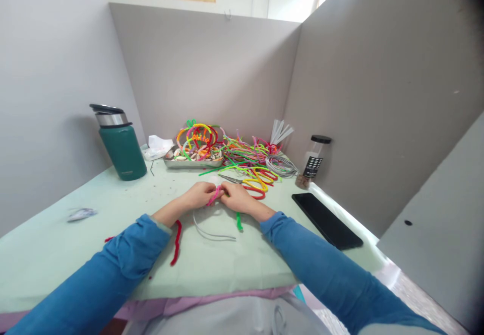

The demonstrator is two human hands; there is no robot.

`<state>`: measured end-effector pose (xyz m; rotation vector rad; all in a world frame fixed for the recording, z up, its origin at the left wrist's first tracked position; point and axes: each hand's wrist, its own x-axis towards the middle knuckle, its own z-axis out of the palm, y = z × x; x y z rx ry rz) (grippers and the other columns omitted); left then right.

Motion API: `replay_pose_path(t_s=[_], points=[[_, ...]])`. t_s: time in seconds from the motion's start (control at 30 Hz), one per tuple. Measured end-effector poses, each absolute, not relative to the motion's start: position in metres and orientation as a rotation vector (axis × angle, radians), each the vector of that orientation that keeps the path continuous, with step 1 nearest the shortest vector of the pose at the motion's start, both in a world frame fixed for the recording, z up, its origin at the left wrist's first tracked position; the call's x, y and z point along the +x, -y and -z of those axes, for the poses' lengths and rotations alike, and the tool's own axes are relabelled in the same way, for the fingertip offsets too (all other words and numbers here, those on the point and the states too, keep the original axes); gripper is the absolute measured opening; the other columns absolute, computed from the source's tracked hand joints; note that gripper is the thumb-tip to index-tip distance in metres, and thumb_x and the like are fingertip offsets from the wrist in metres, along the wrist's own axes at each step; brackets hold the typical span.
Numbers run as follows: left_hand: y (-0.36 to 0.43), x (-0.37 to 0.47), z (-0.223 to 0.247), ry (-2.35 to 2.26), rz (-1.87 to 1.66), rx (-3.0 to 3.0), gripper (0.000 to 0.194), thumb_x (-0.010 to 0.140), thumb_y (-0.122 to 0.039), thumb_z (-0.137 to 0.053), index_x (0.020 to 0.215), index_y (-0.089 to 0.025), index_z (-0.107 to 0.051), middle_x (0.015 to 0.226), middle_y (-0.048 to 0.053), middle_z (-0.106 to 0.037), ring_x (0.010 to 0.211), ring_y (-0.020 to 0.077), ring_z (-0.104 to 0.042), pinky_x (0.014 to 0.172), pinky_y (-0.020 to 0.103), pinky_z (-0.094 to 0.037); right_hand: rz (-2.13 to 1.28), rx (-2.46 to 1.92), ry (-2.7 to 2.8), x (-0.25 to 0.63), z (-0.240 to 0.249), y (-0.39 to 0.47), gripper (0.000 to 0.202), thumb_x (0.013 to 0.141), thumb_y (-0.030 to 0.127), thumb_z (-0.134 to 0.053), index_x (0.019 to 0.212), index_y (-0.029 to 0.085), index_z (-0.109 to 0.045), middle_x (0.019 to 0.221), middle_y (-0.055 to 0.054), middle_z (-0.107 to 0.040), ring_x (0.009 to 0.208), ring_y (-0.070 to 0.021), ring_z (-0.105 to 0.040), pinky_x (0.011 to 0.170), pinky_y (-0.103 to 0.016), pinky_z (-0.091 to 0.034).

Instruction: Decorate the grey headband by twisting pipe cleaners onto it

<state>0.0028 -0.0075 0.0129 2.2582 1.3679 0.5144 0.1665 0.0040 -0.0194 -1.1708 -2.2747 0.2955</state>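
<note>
Close together over the middle of the table, my left hand (199,195) and my right hand (235,197) both pinch a pink pipe cleaner (214,196). Its fuzzy length runs between the fingertips, and part of it is hidden by them. A thin grey wire (212,236) curves on the cloth below the hands. Beside my right wrist lies a short green pipe cleaner (239,222). A red pipe cleaner piece (176,243) rests near my left forearm. Just beyond my right hand are scissors (251,183) with yellow handles.
A metal tray (192,164) holding small pieces and pipe-cleaner rings stands at the back, beside a heap of colourful pipe cleaners (245,151). Left is a green bottle (123,151). Right are a wire coil (282,166), a black-lidded jar (314,161) and a black phone (327,220). Grey partitions enclose the table.
</note>
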Motion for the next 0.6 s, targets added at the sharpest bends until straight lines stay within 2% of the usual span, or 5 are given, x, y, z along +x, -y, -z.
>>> replay_pose_path(t_s=[0.6], points=[[0.0059,0.0026,-0.0116,-1.378,-0.511,2.304,0.049,0.076,-0.058,-0.04,0.059,-0.015,-0.054,0.055,0.001,-0.055,0.053,0.0122,-0.045,0.049,0.023,-0.029,-0.275,-1.157,2.293,0.1667,0.021,-0.0049,0.014,0.077,0.024,-0.05,0.086,0.017,-0.057,0.08,-0.004,-0.063,0.069,-0.0149,-0.053,0.059,-0.024,-0.032]])
